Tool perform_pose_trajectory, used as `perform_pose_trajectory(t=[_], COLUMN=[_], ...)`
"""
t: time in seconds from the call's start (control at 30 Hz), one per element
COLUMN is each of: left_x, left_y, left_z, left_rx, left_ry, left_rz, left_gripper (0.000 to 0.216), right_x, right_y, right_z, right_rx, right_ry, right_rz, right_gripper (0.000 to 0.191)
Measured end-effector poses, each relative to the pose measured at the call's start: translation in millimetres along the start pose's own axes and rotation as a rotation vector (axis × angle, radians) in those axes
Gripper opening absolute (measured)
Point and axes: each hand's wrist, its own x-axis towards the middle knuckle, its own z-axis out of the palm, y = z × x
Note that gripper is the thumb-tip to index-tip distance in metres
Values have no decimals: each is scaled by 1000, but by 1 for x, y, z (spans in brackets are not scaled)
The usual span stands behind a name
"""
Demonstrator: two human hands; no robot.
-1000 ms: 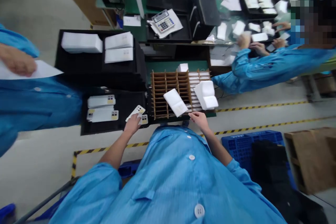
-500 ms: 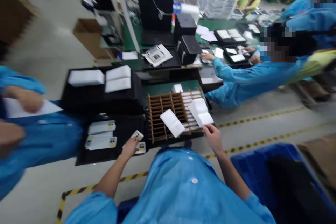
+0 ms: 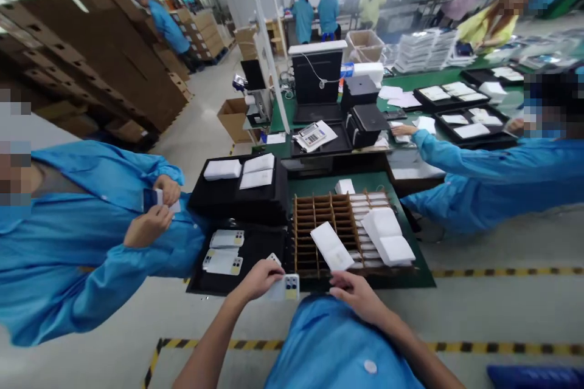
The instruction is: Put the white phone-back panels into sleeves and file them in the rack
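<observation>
My left hand [image 3: 261, 279] is closed on a white phone-shaped piece [image 3: 291, 287] with dark camera rings and a yellowish patch at one end. Just behind those fingers shows the corner of a second such piece [image 3: 274, 258]; whether it is held too, I cannot tell. My right hand [image 3: 358, 299] has its fingers loosely bent and apart, with nothing seen in them. It is close to a white folded sleeve [image 3: 332, 247] lying across the brown divided crate [image 3: 314, 219]. More white sleeves [image 3: 387, 236] lie on the crate's right side, over slots filled with white items.
Several similar phone-shaped pieces [image 3: 223, 252] lie in a black tray [image 3: 260, 246] at left. Behind it, a stack of black trays [image 3: 237, 194] bears white packets [image 3: 257, 171]. Co-workers in blue stand at left and right. A green bench [image 3: 314, 185] supports the crate.
My view has tilted up and turned left. My right hand has let go of the white sleeves and come left. The left hand has brought the phone-shaped piece away from the tray, toward my body.
</observation>
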Motion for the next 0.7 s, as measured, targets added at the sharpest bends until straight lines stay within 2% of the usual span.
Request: perform_pose_trajectory(t=[0.03,0.1,0.13,0.2,0.27,0.33,0.4,0.47,0.53,0.6,0.7], left_x=[4,16,24,44,71,101,134,166,194,215,230], left_y=[27,77,97,127,146,164,186,209,229,244,253], left_z=[-2,1,4,13,25,42,63,89,116,140,162], left_rx=[-52,-82,-79,-81,-88,-72,-38,17,155,358,609], left_ry=[2,-24,-37,-64,-21,127,297,348,264,129,-3], left_rz=[78,217,281,395,480,526,528,528,576,629,635], left_gripper=[21,22,23,23,19,15,16,18,16,17,15], right_x=[-2,-8,-11,-20,-33,-52,-73,-95,-114,-129,-142], right_y=[-8,-25,-31,-37,-36,-28,-16,-2,13,26,40], right_z=[2,-2,-8,-27,-51,-76,-103,-131,-157,-181,-204], right_rx=[75,155,136,111,103,112,171,293,437,557,677], right_ry=[-77,-215,-240,-163,-29,156,391,632,844,995,1101], right_rz=[14,17,15,25,45,59,72,95,120,121,84], right_gripper=[47,42,35,32,32,30,29,31,36,39,38])
